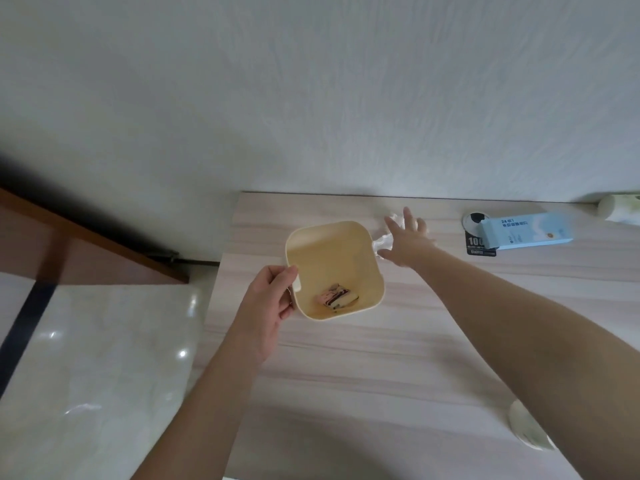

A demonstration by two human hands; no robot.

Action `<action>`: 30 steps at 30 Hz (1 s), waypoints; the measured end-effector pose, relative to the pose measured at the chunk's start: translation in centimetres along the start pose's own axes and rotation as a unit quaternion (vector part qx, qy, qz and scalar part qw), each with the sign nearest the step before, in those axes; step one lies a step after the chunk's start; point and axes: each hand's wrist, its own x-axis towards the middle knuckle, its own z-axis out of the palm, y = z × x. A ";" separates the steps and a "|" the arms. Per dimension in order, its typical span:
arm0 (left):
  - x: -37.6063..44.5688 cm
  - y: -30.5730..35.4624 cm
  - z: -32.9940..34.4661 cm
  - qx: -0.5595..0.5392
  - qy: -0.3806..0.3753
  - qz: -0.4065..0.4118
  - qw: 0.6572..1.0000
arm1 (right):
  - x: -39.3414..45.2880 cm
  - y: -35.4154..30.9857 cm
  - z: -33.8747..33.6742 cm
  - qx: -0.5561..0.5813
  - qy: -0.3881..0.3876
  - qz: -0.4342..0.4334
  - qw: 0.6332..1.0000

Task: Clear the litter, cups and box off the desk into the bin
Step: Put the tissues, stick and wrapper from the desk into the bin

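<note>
- Left hand (268, 299) grips the near-left rim of the cream bin (334, 270): thumb hooked over the lip, fingers wrapped around the outside wall.
- Bin sits near the left edge of the tabletop (381, 358), mouth facing up toward the camera.
- One piece of litter already in the bin: a small pink-and-dark wrapper (335, 296) on the bottom, toward the near side.
- Right hand (407, 237) is stretched out flat, fingers spread and released, over crumpled white paper (382, 244) lying just right of the bin's far-right corner. Cannot tell whether the palm touches the paper; nothing is gripped.
- More white crumple (394, 216) shows past the fingertips, partly hidden by the hand.
- Light blue box (526, 232) lies on its side at the far right of the tabletop, well apart from the bin.
- Box overlaps a black-and-white card (475, 237) with "100" printed on it.
- A white cup (620, 207) lies on its side at the far right edge, against the wall, cropped by the frame.
- Another white cup (526, 429) at the near right, partly hidden behind the right forearm.
</note>
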 end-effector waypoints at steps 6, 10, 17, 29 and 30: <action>-0.7 -0.4 -0.4 -0.013 0.039 -0.003 0.999 | -0.5 1.4 2.2 0.032 0.057 -0.027 0.997; -1.4 -1.1 -0.5 -0.026 0.060 -0.018 0.998 | -1.4 2.1 3.5 0.045 0.120 -0.043 0.991; -2.8 -3.0 -0.7 -0.026 0.055 -0.035 0.998 | -3.8 3.6 3.2 0.122 0.112 -0.051 0.985; -4.6 -3.6 -0.5 0.002 0.008 -0.025 1.000 | -14.8 2.9 1.3 0.398 0.201 -0.052 0.894; -4.8 -3.6 -0.6 0.008 0.003 -0.026 1.000 | -15.9 2.6 1.1 0.407 0.212 -0.052 0.887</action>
